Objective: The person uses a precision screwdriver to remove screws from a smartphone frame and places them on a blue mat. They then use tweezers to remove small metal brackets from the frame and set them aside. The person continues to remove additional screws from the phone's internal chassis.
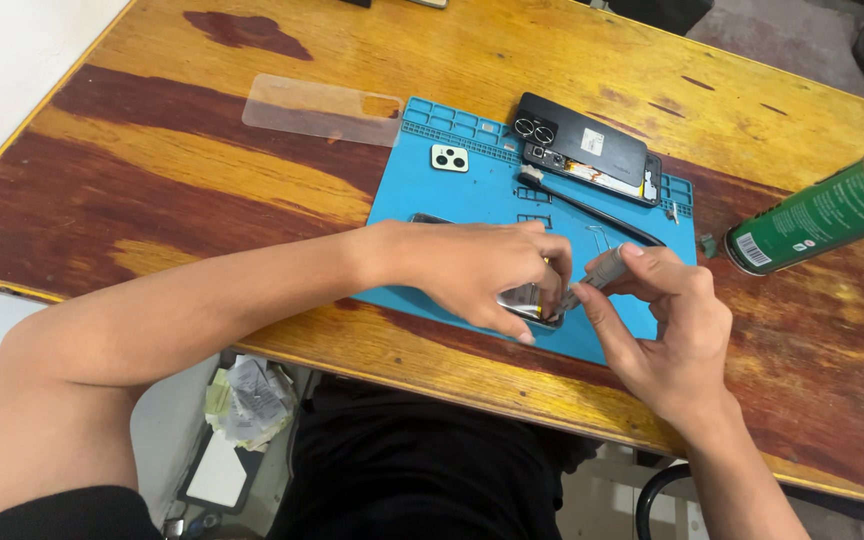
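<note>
My left hand [472,268] presses down on a phone body [527,300] lying on the blue work mat [472,205]; most of the phone is hidden under the palm. My right hand [667,325] pinches a slim grey tool [597,275] whose tip meets the phone's edge near my left fingertips. Beyond them, at the mat's far right corner, lies a black opened phone back [587,148] with exposed parts. A small white camera cover [449,158] sits on the mat's far left part. A thin dark strip [592,212] lies across the mat.
A clear plastic phone case [322,108] lies on the wooden table [152,170] left of the mat. A green spray can [822,215] lies on its side at the right. Crumpled paper and a bag [247,400] are on the floor below the table edge.
</note>
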